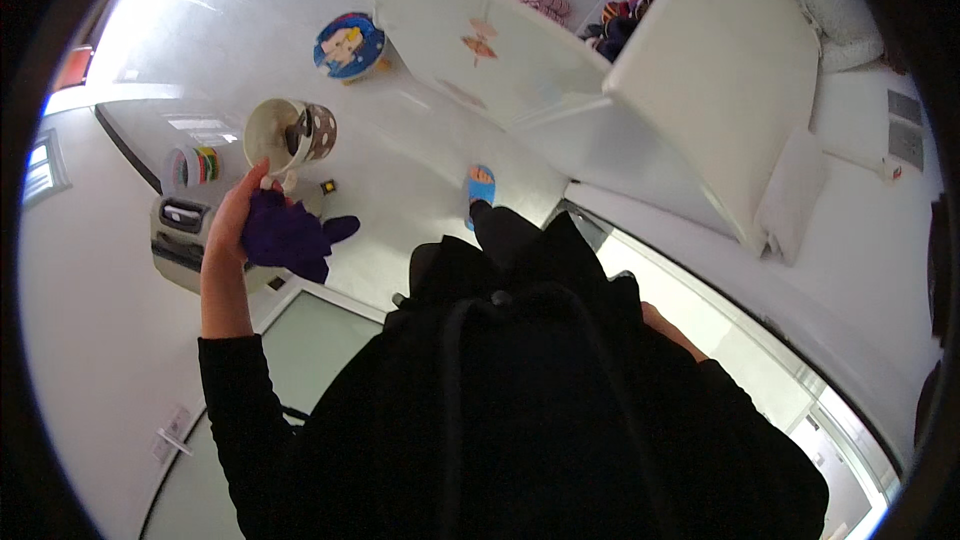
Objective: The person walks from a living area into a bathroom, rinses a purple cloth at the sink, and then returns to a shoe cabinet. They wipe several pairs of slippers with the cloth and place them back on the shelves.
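Note:
My left hand (238, 206) is raised at the left with a bunched purple cloth (285, 236) in its grip, which hangs beside the palm. Its fingertips meet the rim and pale handle of a round basket (321, 133) with white dots on brown; whether they also grip it is unclear. Inside the basket lies something dark. At the right, my right hand (654, 315) is low by my side, mostly hidden behind my black clothing, so its fingers and anything in it cannot be seen.
Behind the left hand stand a pale suitcase (174, 270) and a small tub (180, 167). A round stool (349, 45) with a cartoon top is farther off. White furniture (720, 82) at the upper right has colourful items (616, 26) beside it. A glass-panelled door (319, 337) is at lower left.

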`<state>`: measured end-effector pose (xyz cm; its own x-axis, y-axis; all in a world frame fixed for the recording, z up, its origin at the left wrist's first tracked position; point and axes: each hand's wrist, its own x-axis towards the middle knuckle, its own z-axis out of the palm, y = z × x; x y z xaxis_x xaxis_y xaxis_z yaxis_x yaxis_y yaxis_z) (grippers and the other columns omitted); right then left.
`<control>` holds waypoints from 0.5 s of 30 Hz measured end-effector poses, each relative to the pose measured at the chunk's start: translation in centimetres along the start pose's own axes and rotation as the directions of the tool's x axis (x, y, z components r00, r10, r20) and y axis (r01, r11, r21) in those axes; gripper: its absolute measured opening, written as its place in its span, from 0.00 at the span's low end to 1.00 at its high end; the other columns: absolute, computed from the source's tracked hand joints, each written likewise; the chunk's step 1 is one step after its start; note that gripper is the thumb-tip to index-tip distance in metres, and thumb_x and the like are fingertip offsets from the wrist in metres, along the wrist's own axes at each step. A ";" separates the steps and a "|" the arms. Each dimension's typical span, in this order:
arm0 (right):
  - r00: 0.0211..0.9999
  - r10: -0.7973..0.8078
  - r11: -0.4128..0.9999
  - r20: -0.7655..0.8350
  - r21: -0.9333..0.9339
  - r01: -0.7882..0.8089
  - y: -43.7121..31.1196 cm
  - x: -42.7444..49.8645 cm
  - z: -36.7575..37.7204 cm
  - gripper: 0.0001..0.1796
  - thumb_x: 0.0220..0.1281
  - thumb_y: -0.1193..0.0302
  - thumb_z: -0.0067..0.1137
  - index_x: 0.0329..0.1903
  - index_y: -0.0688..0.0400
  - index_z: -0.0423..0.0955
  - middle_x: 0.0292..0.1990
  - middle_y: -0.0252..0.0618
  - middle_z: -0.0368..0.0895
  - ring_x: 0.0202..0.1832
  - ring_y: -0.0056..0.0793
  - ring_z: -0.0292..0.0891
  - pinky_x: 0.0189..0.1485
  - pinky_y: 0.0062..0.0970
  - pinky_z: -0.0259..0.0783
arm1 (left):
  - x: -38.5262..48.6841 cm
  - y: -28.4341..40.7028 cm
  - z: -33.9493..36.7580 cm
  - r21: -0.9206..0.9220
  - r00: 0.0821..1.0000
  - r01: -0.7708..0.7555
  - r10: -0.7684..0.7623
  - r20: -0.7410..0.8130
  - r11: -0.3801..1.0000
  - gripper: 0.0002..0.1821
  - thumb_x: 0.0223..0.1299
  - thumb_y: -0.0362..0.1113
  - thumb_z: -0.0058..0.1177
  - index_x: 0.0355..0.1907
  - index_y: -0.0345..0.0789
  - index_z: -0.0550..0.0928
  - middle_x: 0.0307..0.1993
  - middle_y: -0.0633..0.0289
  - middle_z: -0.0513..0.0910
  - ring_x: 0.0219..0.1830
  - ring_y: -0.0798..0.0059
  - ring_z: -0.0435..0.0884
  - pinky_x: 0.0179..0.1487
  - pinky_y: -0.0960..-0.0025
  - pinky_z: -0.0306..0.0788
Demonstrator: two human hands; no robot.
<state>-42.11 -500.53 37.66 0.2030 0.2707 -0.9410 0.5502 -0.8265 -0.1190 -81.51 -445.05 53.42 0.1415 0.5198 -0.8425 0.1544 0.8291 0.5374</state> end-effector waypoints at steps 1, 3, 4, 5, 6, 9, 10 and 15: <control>0.996 -0.082 0.995 -0.020 0.051 0.083 1.2 2.1 0.2 0.18 0.50 0.60 0.54 0.39 0.60 0.76 0.38 0.54 0.78 0.43 0.49 0.75 0.42 0.37 0.70 | 0.8 1.4 -0.5 -0.031 1.000 -0.012 0.012 0.010 0.999 0.17 0.53 0.48 0.57 0.32 0.35 0.73 0.22 0.64 0.75 0.23 0.72 0.77 0.29 0.71 0.75; 0.982 -0.186 0.970 -0.033 0.156 0.189 1.6 4.5 -0.1 0.19 0.50 0.59 0.54 0.40 0.60 0.76 0.39 0.52 0.79 0.43 0.50 0.75 0.43 0.37 0.70 | 1.7 2.8 -1.1 -0.089 1.000 -0.010 0.013 0.027 0.996 0.17 0.54 0.46 0.58 0.38 0.37 0.73 0.23 0.65 0.75 0.25 0.73 0.76 0.30 0.71 0.74; 0.974 -0.222 0.964 -0.039 0.139 0.225 0.0 4.7 -1.1 0.19 0.50 0.59 0.54 0.40 0.60 0.76 0.39 0.52 0.79 0.42 0.50 0.75 0.42 0.37 0.70 | 1.9 3.7 -1.2 -0.144 1.000 -0.017 0.013 -0.028 0.989 0.17 0.54 0.46 0.58 0.39 0.38 0.74 0.24 0.65 0.76 0.24 0.73 0.77 0.29 0.70 0.75; 0.968 -0.249 0.960 -0.040 0.120 0.252 -1.5 4.4 -2.1 0.19 0.50 0.59 0.54 0.40 0.60 0.76 0.38 0.51 0.79 0.42 0.50 0.75 0.42 0.38 0.70 | 2.5 4.2 -1.9 -0.153 0.999 -0.012 0.007 -0.034 0.988 0.17 0.54 0.46 0.58 0.39 0.38 0.73 0.24 0.64 0.76 0.24 0.73 0.77 0.29 0.70 0.75; 0.957 -0.287 0.956 -0.048 0.042 0.289 -2.8 4.2 -2.8 0.18 0.51 0.60 0.54 0.40 0.60 0.76 0.38 0.51 0.79 0.42 0.50 0.75 0.42 0.38 0.70 | 3.0 4.7 -2.7 -0.162 0.999 -0.007 0.000 -0.043 0.987 0.17 0.54 0.46 0.58 0.39 0.38 0.73 0.25 0.63 0.76 0.23 0.72 0.77 0.30 0.70 0.76; 0.942 -0.335 0.937 -0.040 -0.117 0.328 -6.9 5.0 -5.1 0.18 0.51 0.60 0.53 0.39 0.60 0.76 0.37 0.51 0.79 0.41 0.51 0.75 0.42 0.39 0.71 | 4.2 6.4 -5.1 -0.179 0.997 -0.030 0.016 -0.078 0.983 0.18 0.54 0.47 0.58 0.39 0.37 0.73 0.24 0.62 0.76 0.23 0.73 0.78 0.29 0.70 0.76; 0.950 -0.310 0.943 -0.022 -0.138 0.304 -8.3 5.4 -5.3 0.18 0.51 0.60 0.53 0.39 0.60 0.76 0.37 0.51 0.79 0.41 0.51 0.75 0.42 0.39 0.71 | 4.7 7.2 -5.8 -0.181 0.996 -0.043 0.027 -0.089 0.983 0.18 0.54 0.47 0.58 0.39 0.37 0.74 0.24 0.63 0.77 0.22 0.73 0.78 0.29 0.71 0.76; 0.973 -0.228 0.960 0.039 -0.156 0.232 -15.7 7.8 -6.1 0.17 0.51 0.61 0.53 0.39 0.60 0.76 0.36 0.50 0.79 0.40 0.51 0.75 0.41 0.39 0.71 | 10.0 10.8 -12.3 -0.172 0.996 0.043 -0.055 -0.069 0.984 0.16 0.54 0.48 0.56 0.35 0.37 0.76 0.24 0.65 0.79 0.21 0.74 0.79 0.26 0.72 0.76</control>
<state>-44.24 -482.49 34.14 0.0404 0.4329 -0.9005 0.7020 -0.6537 -0.2828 -90.45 -428.43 50.35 0.0648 0.4861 -0.8715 -0.0105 0.8736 0.4865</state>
